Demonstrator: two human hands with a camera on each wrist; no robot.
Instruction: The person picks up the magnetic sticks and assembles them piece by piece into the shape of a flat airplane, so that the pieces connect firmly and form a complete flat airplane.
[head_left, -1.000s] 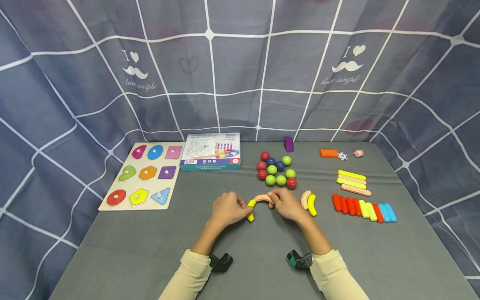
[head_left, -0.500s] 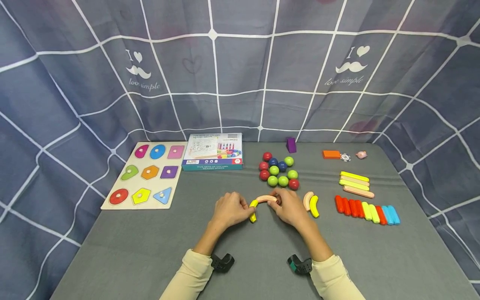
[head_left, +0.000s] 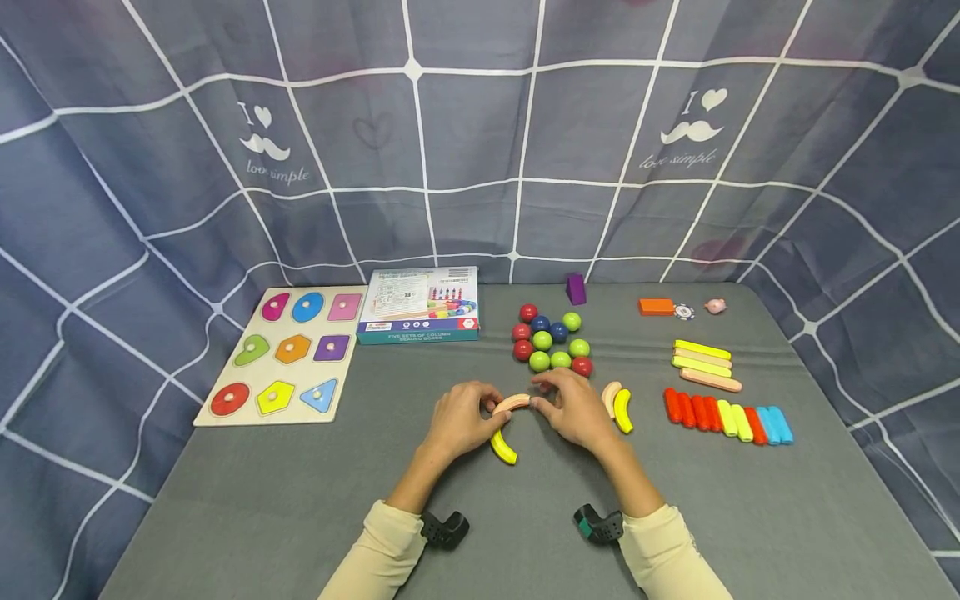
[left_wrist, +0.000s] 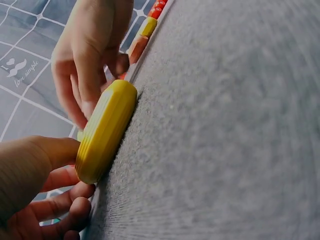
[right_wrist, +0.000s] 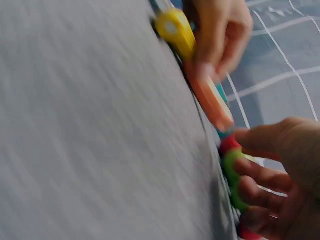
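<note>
In the head view, a peach curved block (head_left: 513, 403) and a yellow curved block (head_left: 504, 448) lie end to end on the grey cloth, bending like an arch. My left hand (head_left: 463, 417) pinches the peach block near its left end, where it meets the yellow one; the right wrist view shows the thumb (right_wrist: 204, 71) on its side. My right hand (head_left: 568, 407) is at the block's other end, fingertips right by it, fingers loosely bent around nothing. The yellow block (left_wrist: 107, 132) looms large in the left wrist view, close to the left fingers.
Right of my right hand lie another peach (head_left: 611, 400) and yellow curved block (head_left: 623, 412). Several coloured balls (head_left: 560, 360) sit beyond the hands. A shape puzzle board (head_left: 341, 392) and box (head_left: 420, 336) stand left; short sticks (head_left: 705, 413) and long sticks (head_left: 703, 367) lie right.
The peach block has shifted left and the yellow block's lower end has swung right and nearer. The left hand has moved from the yellow block onto the peach one; the right hand has loosened.
</note>
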